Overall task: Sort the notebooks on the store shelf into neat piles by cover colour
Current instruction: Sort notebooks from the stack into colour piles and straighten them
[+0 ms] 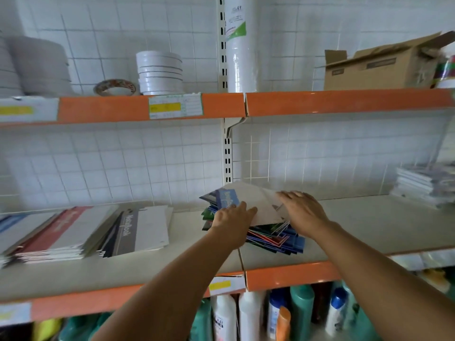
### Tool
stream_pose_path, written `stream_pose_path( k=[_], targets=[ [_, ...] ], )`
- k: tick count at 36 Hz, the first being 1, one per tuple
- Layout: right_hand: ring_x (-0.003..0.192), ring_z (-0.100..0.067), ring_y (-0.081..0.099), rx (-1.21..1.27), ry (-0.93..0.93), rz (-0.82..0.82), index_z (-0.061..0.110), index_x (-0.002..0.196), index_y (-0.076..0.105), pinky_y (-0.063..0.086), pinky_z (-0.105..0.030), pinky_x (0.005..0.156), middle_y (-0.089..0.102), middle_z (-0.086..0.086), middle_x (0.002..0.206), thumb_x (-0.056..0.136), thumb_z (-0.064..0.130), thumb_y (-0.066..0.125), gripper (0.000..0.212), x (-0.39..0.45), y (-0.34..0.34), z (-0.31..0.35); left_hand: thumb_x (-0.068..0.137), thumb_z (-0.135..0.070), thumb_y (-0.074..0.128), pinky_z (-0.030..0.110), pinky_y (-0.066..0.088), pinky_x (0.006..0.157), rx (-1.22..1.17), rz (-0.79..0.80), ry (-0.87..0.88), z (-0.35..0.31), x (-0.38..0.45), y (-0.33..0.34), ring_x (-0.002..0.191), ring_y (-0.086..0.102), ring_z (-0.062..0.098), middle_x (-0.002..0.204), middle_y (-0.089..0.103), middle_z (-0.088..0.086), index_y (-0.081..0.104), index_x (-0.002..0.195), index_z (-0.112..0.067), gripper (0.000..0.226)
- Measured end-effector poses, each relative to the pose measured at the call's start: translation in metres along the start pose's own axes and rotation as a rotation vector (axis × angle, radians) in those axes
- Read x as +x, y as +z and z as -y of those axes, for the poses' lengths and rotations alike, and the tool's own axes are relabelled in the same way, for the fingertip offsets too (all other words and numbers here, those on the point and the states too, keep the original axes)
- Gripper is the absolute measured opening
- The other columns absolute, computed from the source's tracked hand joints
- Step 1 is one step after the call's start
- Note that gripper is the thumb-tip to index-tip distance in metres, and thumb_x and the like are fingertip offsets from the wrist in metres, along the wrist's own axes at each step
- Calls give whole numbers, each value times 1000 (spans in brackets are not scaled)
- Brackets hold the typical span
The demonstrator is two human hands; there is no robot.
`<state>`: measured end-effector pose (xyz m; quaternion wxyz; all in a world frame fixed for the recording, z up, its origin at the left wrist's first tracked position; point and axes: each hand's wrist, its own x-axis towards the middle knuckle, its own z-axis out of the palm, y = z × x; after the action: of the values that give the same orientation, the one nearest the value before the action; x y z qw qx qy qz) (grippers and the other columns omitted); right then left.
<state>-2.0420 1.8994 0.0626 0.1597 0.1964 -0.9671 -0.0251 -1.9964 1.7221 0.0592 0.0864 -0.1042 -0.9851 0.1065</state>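
Hands, left hand [232, 219] and right hand [301, 209], rest spread-fingered on messy notebook pile [270, 236]

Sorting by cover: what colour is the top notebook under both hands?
Blue and white top notebook, head view.

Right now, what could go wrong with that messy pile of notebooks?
1. The mixed pile is fanned out crookedly, and its lower notebooks jut toward the shelf's front edge; a nudge might slide some off.
2. Both the left hand and right hand rest on the top white-backed notebook. Lifting it quickly could drag the loose ones beneath along.
3. The picture is blurry, so cover colours are hard to tell apart and could get mixed up.
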Motion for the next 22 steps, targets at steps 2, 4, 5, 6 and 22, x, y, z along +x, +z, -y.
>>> stream_pose_path(
  k=[2, 4, 5, 6, 22],
  targets=[
    [142, -20, 24, 16, 1, 53, 17, 152, 13, 16, -38, 118, 25, -3, 156, 84, -7, 52, 82, 4, 2, 1, 91, -16, 59, 41, 48, 88, -12, -40, -37, 4, -2, 2, 117, 49, 26, 129, 41, 6, 37, 139, -22, 53],
    [146, -21, 16, 36, 4, 121, 20, 154, 5, 10, -41, 119, 17, -4, 159, 85, -8, 50, 86, 6, 5, 2, 92, -14, 58, 39, 50, 85, -8, -71, -65, 8, -4, 2, 112, 52, 25, 126, 42, 6, 44, 131, -22, 43],
    [146, -21, 13, 47, 6, 153, 22, 154, 3, 8, -42, 119, 15, -4, 159, 86, -8, 50, 88, 7, 7, 3, 91, -13, 58, 38, 51, 83, -12, -81, -80, 9, -5, 3, 110, 53, 25, 125, 42, 6, 44, 130, -22, 42],
    [147, -21, 12, 56, 8, 177, 23, 154, 2, 7, -43, 119, 16, -5, 159, 86, -7, 50, 89, 8, 9, 4, 91, -12, 58, 38, 51, 83, -26, -88, -94, 11, -5, 4, 110, 54, 26, 124, 42, 6, 44, 130, -22, 43],
    [125, -21, 38, -112, -127, -90, 27, 139, 44, 16, -39, 116, 47, 1, 128, 86, 0, 53, 60, -15, 15, -2, 92, 0, 42, 38, 49, 84, -227, -188, -205, 7, -18, 4, 115, 54, 26, 132, 53, 5, 40, 132, -18, 44]
  ],
)
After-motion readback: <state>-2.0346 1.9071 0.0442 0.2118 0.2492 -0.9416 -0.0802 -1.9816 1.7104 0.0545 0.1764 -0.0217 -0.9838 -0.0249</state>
